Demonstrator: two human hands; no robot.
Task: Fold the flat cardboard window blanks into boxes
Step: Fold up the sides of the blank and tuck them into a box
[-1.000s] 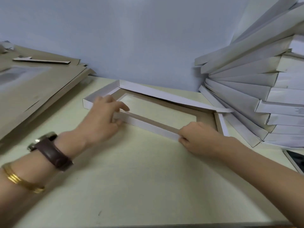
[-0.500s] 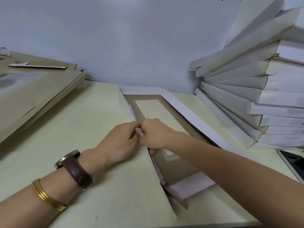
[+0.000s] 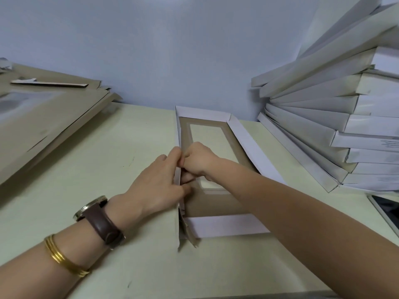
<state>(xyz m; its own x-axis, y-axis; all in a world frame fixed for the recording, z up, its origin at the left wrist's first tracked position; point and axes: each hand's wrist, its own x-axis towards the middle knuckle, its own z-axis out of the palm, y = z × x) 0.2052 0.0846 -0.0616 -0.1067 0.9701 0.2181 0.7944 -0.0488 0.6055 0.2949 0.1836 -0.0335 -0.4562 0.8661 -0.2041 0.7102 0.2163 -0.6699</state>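
A cardboard window blank (image 3: 248, 147), white outside and brown inside with a clear window, lies lengthwise away from me on the cream table (image 3: 108, 169). Its far, right and near side flaps are folded up. My left hand (image 3: 157, 184) presses against the outside of the upright left wall at its middle. My right hand (image 3: 198, 162) reaches across from the right and pinches the same wall from inside, fingers touching the left hand's. The wall's near end is ragged and loose at the corner.
A pile of flat brown blanks (image 3: 47, 117) lies at the left with a loose cardboard strip (image 3: 49, 83) on top. Several folded white boxes (image 3: 336, 126) are stacked at the right against the wall. A phone or tablet (image 3: 386, 210) lies at the right edge.
The blank has been turned from crosswise to lengthwise. Both hands, first apart on the near wall, have come together at the middle of the left wall and stayed there.
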